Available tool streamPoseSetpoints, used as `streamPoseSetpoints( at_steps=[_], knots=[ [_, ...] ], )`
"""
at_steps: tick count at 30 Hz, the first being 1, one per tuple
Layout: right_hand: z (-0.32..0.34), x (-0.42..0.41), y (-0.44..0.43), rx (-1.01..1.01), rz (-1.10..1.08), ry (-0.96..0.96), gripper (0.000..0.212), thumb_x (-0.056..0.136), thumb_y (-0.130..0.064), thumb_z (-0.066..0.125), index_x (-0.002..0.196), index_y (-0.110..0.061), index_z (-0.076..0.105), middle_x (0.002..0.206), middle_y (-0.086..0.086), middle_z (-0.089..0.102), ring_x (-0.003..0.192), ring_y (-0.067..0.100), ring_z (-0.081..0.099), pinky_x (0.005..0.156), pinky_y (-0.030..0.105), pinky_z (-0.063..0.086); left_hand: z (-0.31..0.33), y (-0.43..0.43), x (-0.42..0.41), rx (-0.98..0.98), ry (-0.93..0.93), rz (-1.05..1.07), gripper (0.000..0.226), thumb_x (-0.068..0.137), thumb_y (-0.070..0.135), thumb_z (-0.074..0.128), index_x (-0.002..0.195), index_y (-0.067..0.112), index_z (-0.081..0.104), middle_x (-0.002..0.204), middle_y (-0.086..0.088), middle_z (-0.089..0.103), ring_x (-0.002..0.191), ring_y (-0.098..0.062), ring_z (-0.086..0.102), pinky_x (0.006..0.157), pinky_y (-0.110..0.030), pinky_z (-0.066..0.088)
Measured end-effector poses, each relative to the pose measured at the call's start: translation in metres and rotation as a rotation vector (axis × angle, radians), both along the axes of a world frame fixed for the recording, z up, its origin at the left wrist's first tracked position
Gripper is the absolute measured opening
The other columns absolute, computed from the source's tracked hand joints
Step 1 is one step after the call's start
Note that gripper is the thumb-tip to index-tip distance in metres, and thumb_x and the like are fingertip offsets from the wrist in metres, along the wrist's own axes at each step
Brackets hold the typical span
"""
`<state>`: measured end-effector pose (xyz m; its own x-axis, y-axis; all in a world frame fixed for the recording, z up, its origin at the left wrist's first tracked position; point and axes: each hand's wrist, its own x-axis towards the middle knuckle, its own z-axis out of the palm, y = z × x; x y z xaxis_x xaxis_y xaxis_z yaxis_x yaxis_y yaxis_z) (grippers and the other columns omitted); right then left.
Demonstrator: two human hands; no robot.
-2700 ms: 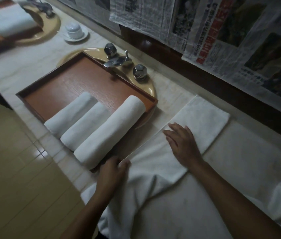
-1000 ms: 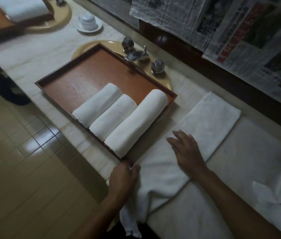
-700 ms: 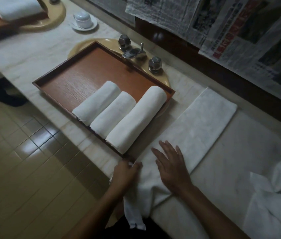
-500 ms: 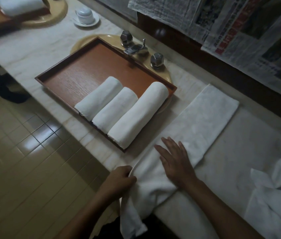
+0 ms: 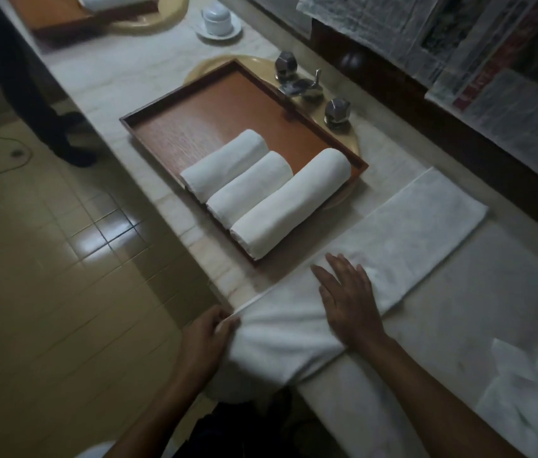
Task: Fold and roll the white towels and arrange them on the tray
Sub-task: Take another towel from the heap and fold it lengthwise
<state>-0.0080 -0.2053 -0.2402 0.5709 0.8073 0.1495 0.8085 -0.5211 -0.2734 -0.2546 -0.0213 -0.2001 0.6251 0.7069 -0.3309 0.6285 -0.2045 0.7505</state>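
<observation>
**Step in hand (our judgement):** starting the roll of a fourth towel.

**Position.** The folded towel [image 5: 409,226] lies as a long strip on the counter [image 5: 479,302]. It runs from 7 o'clock, where its near end droops over the counter edge, to 1 o'clock. The tray [image 5: 195,127] sits at 11 o'clock of the strip, near it but apart. It carries three rolled towels [image 5: 249,188] side by side and touching, with bare wood showing at 10 o'clock of them.

**Hands.** Our left hand [image 5: 206,338] has its fingers curled round the near left corner of the strip. Our right hand [image 5: 347,299] lies flat on the strip at 2 o'clock of the left hand, fingers straight and slightly spread, gripping nothing.

**Procedure.**
1. We bring the hanging end fully onto the counter before the first turn. A roll begun on a drooping end will probably come out slanted.
2. We smooth the creases beside the right hand toward 1 o'clock.
3. We make the first turn tight and square to the long edges, with one hand near each side.
4. We roll toward 1 o'clock under even pressure, checking that both side edges stay flush.
5. We match the thickness of the rolls on the tray, then set this roll seam down on the bare wood at their 10 o'clock side.

**Caution.** The loose towels [image 5: 532,391] at 4 o'clock should not be caught by our right forearm.
</observation>
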Motion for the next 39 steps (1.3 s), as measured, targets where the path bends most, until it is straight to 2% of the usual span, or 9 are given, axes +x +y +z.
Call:
streamPoseSetpoints(
  at_steps=[12, 19, 21, 24, 26, 30, 33, 36, 39],
  knots=[
    [0.004, -0.011, 0.005, -0.001, -0.045, -0.06, 0.043, 0.1, -0.027, 0.045, 0.141, -0.029, 0.058, 0.155, 0.013, 0.046, 0.148, 0.034, 0.036, 0.118, 0.059, 0.025, -0.018, -0.017, -0.002, 0.069, -0.043, 0.169, 0.016, 0.099, 0.034, 0.066, 0.084, 0.03, 0.069, 0.077, 0.011, 0.068, 0.071, 0.0, 0.061, 0.067, -0.034, 0.054],
    [-0.008, -0.054, 0.013, -0.037, 0.188, -0.008, 0.048, 0.101, -0.034, 0.041, 0.149, -0.035, 0.052, 0.161, 0.003, 0.042, 0.151, 0.024, 0.034, 0.121, 0.057, 0.023, -0.018, -0.009, -0.007, 0.02, -0.05, 0.132, 0.012, 0.096, 0.034, 0.07, 0.086, 0.029, 0.072, 0.08, 0.01, 0.07, 0.073, -0.001, 0.064, 0.067, -0.034, 0.053],
    [-0.007, -0.048, 0.013, -0.069, 0.186, 0.008, 0.05, 0.102, -0.036, 0.039, 0.151, -0.036, 0.048, 0.163, 0.001, 0.039, 0.153, 0.022, 0.031, 0.123, 0.056, 0.021, -0.014, 0.001, -0.017, -0.045, -0.003, 0.012, 0.01, 0.094, 0.038, 0.072, 0.088, 0.03, 0.072, 0.081, 0.011, 0.071, 0.073, -0.001, 0.064, 0.068, -0.032, 0.051],
    [-0.003, -0.042, 0.012, -0.073, 0.197, 0.027, 0.05, 0.101, -0.035, 0.04, 0.15, -0.036, 0.049, 0.162, 0.001, 0.04, 0.152, 0.022, 0.032, 0.122, 0.056, 0.022, -0.012, 0.02, -0.047, -0.088, 0.145, -0.21, 0.031, 0.088, 0.05, 0.076, 0.067, 0.03, 0.064, 0.062, 0.018, 0.06, 0.056, -0.001, 0.052, 0.057, -0.029, 0.038],
    [-0.001, -0.04, 0.012, -0.076, 0.202, 0.035, 0.05, 0.1, -0.035, 0.039, 0.149, -0.035, 0.05, 0.16, 0.002, 0.042, 0.151, 0.023, 0.033, 0.122, 0.056, 0.022, -0.009, 0.03, -0.067, -0.199, 0.126, -0.142, 0.035, 0.086, 0.051, 0.075, 0.066, 0.024, 0.067, 0.065, 0.01, 0.062, 0.059, -0.003, 0.053, 0.061, -0.03, 0.042],
    [0.001, -0.04, 0.012, -0.092, 0.212, 0.043, 0.051, 0.1, -0.034, 0.039, 0.15, -0.035, 0.049, 0.161, 0.002, 0.04, 0.151, 0.023, 0.031, 0.122, 0.055, 0.022, 0.008, 0.026, -0.083, -0.484, -0.102, 0.117, 0.014, 0.089, 0.023, 0.077, 0.081, 0.012, 0.074, 0.079, -0.006, 0.072, 0.074, -0.016, 0.066, 0.072, -0.033, 0.054],
    [0.003, -0.04, 0.012, -0.092, 0.213, 0.053, 0.051, 0.1, -0.034, 0.039, 0.15, -0.035, 0.049, 0.161, 0.002, 0.04, 0.151, 0.022, 0.031, 0.122, 0.056, 0.022, -0.004, 0.016, -0.087, -0.327, -0.024, 0.207, 0.011, 0.09, 0.019, 0.079, 0.088, 0.008, 0.076, 0.075, -0.014, 0.075, 0.064, -0.021, 0.07, 0.067, -0.036, 0.055],
    [0.003, -0.039, 0.014, -0.085, 0.22, 0.08, 0.05, 0.1, -0.036, 0.039, 0.148, -0.034, 0.052, 0.16, 0.003, 0.043, 0.15, 0.024, 0.034, 0.121, 0.056, 0.024, -0.016, 0.004, -0.078, -0.054, 0.097, 0.242, 0.004, 0.091, 0.022, 0.077, 0.093, 0.021, 0.074, 0.081, 0.003, 0.074, 0.076, -0.014, 0.07, 0.07, -0.035, 0.057],
    [0.003, -0.035, 0.014, -0.056, 0.223, 0.128, 0.048, 0.1, -0.037, 0.039, 0.144, -0.03, 0.057, 0.156, 0.006, 0.048, 0.147, 0.029, 0.039, 0.118, 0.056, 0.03, -0.004, -0.013, -0.05, 0.132, 0.046, 0.239, 0.009, 0.092, 0.016, 0.072, 0.101, 0.019, 0.072, 0.093, 0.006, 0.071, 0.085, -0.011, 0.066, 0.068, -0.027, 0.048]
  ],
)
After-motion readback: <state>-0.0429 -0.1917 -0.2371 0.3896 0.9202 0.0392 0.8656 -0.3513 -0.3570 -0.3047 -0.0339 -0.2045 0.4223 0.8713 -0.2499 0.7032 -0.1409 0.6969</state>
